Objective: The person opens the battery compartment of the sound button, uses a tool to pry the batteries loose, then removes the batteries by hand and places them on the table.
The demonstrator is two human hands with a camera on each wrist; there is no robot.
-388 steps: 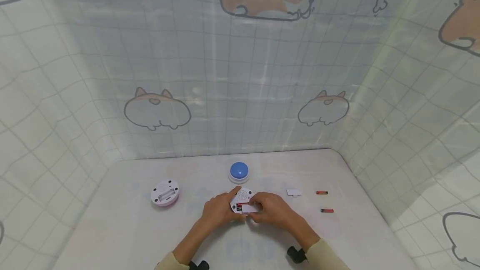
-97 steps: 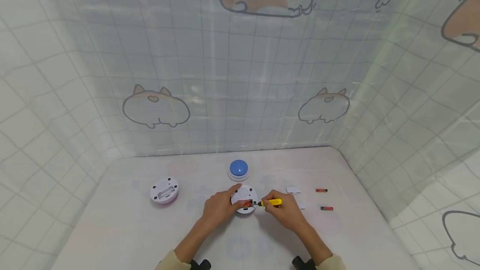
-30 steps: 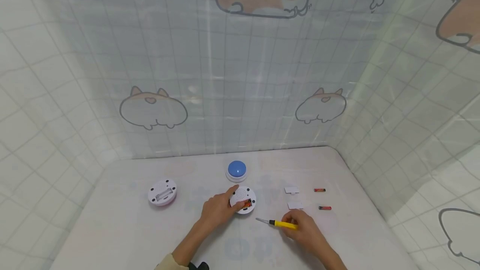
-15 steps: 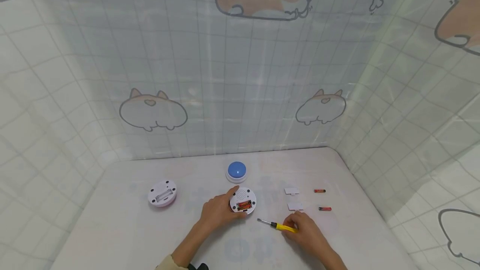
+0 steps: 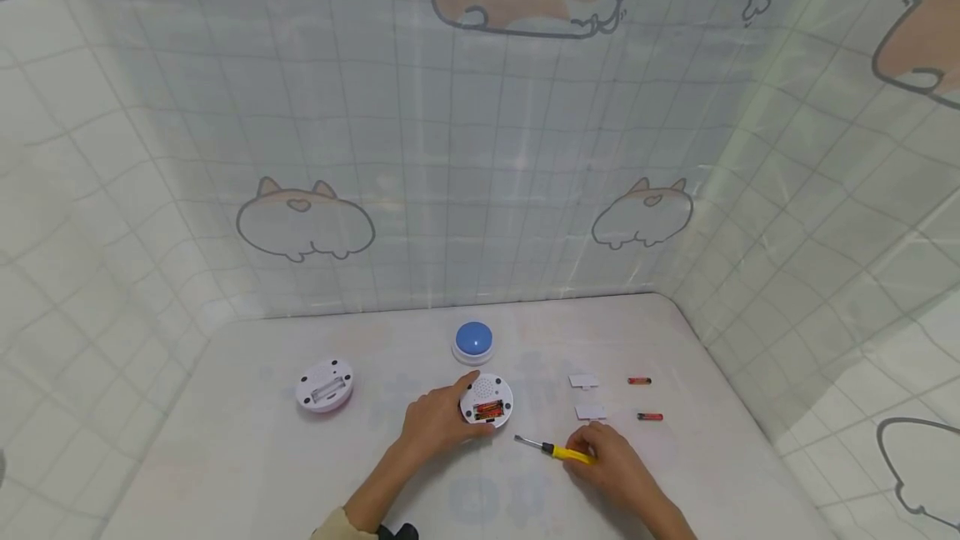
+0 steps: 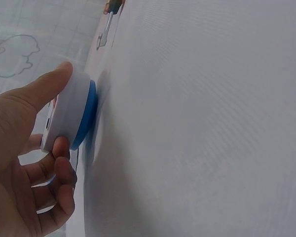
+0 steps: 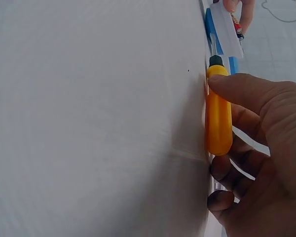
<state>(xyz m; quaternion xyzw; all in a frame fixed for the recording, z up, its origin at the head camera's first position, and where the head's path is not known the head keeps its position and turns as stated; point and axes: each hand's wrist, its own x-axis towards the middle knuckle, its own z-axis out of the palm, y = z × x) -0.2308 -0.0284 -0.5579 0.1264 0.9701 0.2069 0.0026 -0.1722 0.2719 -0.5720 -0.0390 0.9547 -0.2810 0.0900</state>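
Observation:
My left hand (image 5: 441, 422) grips the rim of an upturned round push-button (image 5: 480, 390), thumb on the near side. Its blue dome (image 6: 87, 116) faces down to the table in the left wrist view. Two red batteries (image 5: 489, 410) lie in its uncovered compartment. To the right, low over the table, my right hand (image 5: 611, 461) pinches a screwdriver (image 5: 572, 455) by its yellow handle, thumb on top. The steel shaft points left toward the button, apart from it. Whether the screwdriver touches the table, I cannot tell.
Behind stands an upright blue push-button (image 5: 474, 340). Another upturned button (image 5: 325, 385), its compartment bare, lies at left. Right of centre are two white battery covers (image 5: 583, 380), with two loose batteries (image 5: 640, 381) beyond them. Patterned curtains (image 5: 480, 148) enclose the white table (image 5: 405, 490).
A second battery cover has come off and lies on the table. The screwdriver, lately at the batteries, has moved right and nearer me. My left thumb has slid off the batteries to the rim.

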